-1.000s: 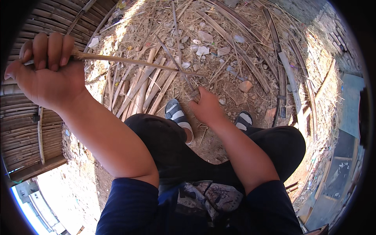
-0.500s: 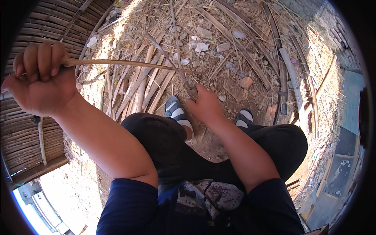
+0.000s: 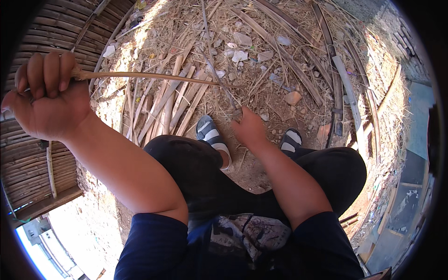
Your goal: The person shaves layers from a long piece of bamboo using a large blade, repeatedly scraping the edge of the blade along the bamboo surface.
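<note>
Raised at the left, my left hand (image 3: 49, 95) is closed round the thick end of a long, thin bamboo strip (image 3: 144, 74). The strip stretches rightward across the view and tapers to a fine tip over the ground. My right hand (image 3: 252, 128), in front of my knees, grips the handle of a knife (image 3: 227, 94). Its long, narrow blade points away and to the left, crossing the strip near the thin end. Whether blade and strip touch, I cannot tell. Most of the handle is hidden inside my fist.
Split bamboo pieces (image 3: 163, 109) lie heaped beyond my left foot. Stones, straw and shavings cover the dirt. Long dark poles (image 3: 333, 79) lie at the right. A bamboo-slat wall (image 3: 28, 154) stands at the left, and blue-grey panels (image 3: 410, 196) at the far right. My sandalled feet (image 3: 210, 133) are below the knife.
My right hand has shifted a little to the right and nearer to me, taking the knife along towards the strip's thin tip. The left hand and strip have barely moved.
</note>
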Action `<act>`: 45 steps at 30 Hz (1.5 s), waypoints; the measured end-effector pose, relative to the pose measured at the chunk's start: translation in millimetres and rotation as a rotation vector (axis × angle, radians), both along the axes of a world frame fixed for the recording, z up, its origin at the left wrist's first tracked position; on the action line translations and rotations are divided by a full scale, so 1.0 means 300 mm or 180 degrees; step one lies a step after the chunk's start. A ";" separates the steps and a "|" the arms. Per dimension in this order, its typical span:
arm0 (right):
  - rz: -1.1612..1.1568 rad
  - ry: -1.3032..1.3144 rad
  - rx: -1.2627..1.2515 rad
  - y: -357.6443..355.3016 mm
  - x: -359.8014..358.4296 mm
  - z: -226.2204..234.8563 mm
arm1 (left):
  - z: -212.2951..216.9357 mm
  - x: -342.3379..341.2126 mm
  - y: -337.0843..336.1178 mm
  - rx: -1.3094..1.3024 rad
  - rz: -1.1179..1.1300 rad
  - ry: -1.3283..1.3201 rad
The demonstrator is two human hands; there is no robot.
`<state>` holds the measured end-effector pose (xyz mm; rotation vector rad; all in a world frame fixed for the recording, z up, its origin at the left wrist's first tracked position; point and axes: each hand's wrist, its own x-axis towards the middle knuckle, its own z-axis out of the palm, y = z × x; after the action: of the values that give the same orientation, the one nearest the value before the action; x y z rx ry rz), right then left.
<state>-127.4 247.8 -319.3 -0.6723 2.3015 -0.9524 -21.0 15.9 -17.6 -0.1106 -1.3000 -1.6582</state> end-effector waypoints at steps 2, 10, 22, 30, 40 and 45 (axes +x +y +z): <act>0.0111 -0.0062 -0.0181 -0.047 0.019 0.101 | 0.003 0.003 0.002 0.0021 -0.0104 0.0041; -0.0030 0.0135 0.0090 0.009 -0.021 -0.138 | 0.000 0.001 -0.015 0.0046 -0.0128 -0.0066; -0.0085 -0.0037 0.0046 0.000 -0.012 -0.057 | -0.017 0.041 -0.079 0.0128 -0.0168 -0.0050; -0.0205 -0.0554 -0.0343 -0.054 -0.034 0.012 | -0.025 0.048 -0.088 -0.0075 0.0157 -0.0199; 0.0402 0.0316 0.0603 0.029 -0.031 -0.133 | 0.005 0.037 -0.077 0.0155 -0.1066 -0.0209; 0.0417 -0.0367 0.0634 0.020 -0.060 -0.096 | 0.007 0.030 -0.039 0.0088 -0.0910 -0.0120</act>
<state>-145.3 253.9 -348.2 -0.6568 2.1854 -0.6737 -12.0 4.2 -15.4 -0.2599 -1.3365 -1.9269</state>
